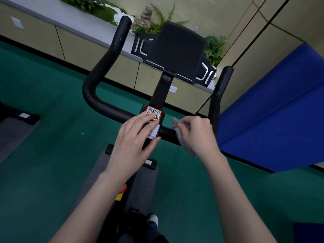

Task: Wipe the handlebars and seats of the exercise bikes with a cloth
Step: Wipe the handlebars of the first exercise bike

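Both bare forearms reach forward from the bottom of the view toward the black handlebars (108, 71) of an exercise bike. Left hand (135, 137) lies flat on the centre clamp, its grip apart with fingers spread, fingertips touching the red-bordered QR sticker (154, 113). Right hand (196, 132) has its grip clamped on a grey cloth (185, 142), pressing it on the crossbar just right of the clamp. Behind the bar stands the black console (177, 51), above a green floor (52, 95).
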Action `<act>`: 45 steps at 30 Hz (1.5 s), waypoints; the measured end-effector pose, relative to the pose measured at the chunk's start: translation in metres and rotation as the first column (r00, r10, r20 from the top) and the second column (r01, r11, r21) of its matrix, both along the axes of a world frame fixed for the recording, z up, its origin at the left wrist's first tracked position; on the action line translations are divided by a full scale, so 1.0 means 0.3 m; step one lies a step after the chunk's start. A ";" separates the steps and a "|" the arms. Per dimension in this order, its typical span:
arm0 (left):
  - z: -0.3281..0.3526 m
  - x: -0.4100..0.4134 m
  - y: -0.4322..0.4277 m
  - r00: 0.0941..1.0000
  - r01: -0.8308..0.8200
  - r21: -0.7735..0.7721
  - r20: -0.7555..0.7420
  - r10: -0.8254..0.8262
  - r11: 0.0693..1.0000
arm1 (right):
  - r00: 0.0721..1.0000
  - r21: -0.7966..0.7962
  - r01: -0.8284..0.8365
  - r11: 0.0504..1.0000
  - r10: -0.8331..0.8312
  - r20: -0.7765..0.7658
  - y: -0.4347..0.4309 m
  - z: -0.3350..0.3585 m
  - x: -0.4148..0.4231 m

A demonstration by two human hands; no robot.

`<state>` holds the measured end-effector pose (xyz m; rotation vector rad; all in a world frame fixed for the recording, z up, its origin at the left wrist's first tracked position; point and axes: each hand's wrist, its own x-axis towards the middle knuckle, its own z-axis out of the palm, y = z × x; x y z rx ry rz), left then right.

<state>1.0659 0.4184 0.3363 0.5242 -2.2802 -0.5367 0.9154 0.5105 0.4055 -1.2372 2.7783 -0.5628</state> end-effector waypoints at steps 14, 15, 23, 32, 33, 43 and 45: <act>-0.003 -0.003 0.001 1.000 0.009 0.022 -0.015 -0.009 1.000 | 0.900 0.160 -0.217 0.963 0.134 0.415 -0.087 0.025 -0.133; -0.004 -0.003 0.001 1.000 0.004 0.026 -0.013 -0.004 1.000 | 0.903 0.149 -0.218 0.964 0.141 0.405 -0.103 0.019 -0.122; 0.007 0.001 0.001 1.000 0.017 0.025 -0.001 -0.017 1.000 | 0.969 0.205 -0.133 0.970 0.084 0.232 -0.013 0.034 -0.112; 0.083 -0.064 -0.026 0.989 0.138 0.016 0.044 -0.139 0.990 | 0.989 -0.556 0.000 0.831 -0.081 -0.121 0.050 -0.158 0.204; 0.083 -0.063 -0.029 0.989 0.139 0.029 0.048 -0.140 0.990 | 0.993 -0.589 0.017 0.808 -0.084 -0.087 0.063 -0.173 0.222; 0.075 -0.047 -0.030 0.984 0.168 0.062 0.057 -0.172 0.984 | 0.718 -0.528 0.651 0.545 -0.218 0.661 0.220 -0.325 0.332; 0.079 -0.045 -0.032 0.982 0.176 0.068 0.061 -0.180 0.982 | 0.491 -0.384 0.789 0.480 -0.116 0.864 0.175 -0.317 0.331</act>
